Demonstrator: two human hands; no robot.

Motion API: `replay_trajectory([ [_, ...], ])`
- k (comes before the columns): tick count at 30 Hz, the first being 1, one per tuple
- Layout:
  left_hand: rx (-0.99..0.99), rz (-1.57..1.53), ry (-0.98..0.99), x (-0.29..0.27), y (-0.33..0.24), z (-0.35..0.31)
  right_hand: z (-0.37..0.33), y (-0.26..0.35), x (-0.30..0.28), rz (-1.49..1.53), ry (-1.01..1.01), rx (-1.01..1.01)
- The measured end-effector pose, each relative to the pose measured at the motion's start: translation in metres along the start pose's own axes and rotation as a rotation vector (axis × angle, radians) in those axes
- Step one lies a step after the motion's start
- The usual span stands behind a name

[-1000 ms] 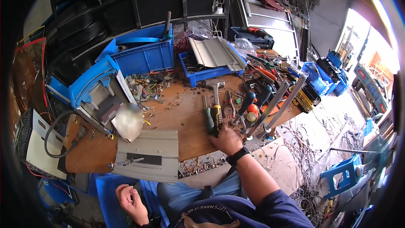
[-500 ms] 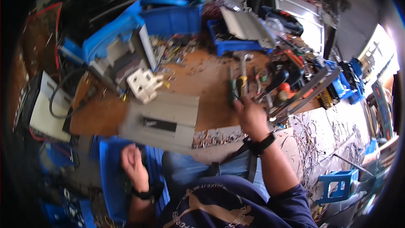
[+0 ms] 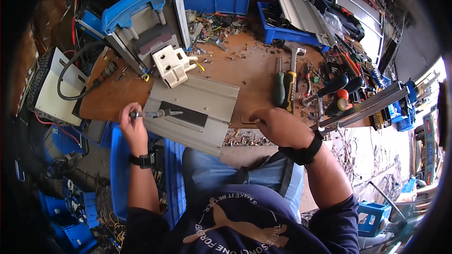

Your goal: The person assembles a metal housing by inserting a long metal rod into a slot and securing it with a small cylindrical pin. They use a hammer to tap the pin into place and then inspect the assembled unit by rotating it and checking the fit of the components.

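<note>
The brown table carries a grey panel, slanted across its near edge. The 2 hands flank it. The right hand is past the panel's right edge, fingers bent, just below the butts of the hammer and screwdriver; whether it grips anything, I cannot tell. The left hand is the nearer of the 2 to the rod tool, with its fingers at the tool's left end; whether they are clamped there is unclear. The tool's long axis runs left to right, across the left forearm's line, its thin tip pointing rightward over the black strip.
</note>
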State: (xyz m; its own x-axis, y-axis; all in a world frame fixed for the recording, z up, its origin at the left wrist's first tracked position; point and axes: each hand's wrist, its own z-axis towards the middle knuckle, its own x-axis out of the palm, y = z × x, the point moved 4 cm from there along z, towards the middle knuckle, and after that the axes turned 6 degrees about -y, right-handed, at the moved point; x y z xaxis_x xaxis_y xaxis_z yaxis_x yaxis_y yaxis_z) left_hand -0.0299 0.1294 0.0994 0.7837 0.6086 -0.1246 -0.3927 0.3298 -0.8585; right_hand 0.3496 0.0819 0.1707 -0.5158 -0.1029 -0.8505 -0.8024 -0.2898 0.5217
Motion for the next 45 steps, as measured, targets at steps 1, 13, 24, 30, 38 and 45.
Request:
replay_trajectory([
  [1, -0.021, -0.023, 0.012, 0.003, 0.0, 0.003, 0.001, 0.003, -0.001, 0.04, -0.036, -0.005],
  [13, -0.061, 0.123, -0.081, 0.009, 0.033, 0.01, -0.017, -0.021, 0.021, 1.027, -0.041, 0.41],
  [24, 0.029, 0.198, -0.159, -0.017, -0.013, -0.023, -0.019, -0.033, 0.021, 1.148, -0.217, 0.415],
  [30, -0.101, -0.015, -0.076, -0.033, -0.031, -0.064, -0.019, -0.036, 0.023, 1.18, -0.28, 0.404],
  [38, 0.25, -0.041, 0.631, 0.034, -0.159, -0.102, -0.036, 0.007, 0.017, 1.087, -0.076, 0.311],
  [45, 0.172, -0.007, 0.889, 0.07, -0.17, -0.121, -0.054, 0.04, 0.007, 0.923, 0.005, 0.231],
])
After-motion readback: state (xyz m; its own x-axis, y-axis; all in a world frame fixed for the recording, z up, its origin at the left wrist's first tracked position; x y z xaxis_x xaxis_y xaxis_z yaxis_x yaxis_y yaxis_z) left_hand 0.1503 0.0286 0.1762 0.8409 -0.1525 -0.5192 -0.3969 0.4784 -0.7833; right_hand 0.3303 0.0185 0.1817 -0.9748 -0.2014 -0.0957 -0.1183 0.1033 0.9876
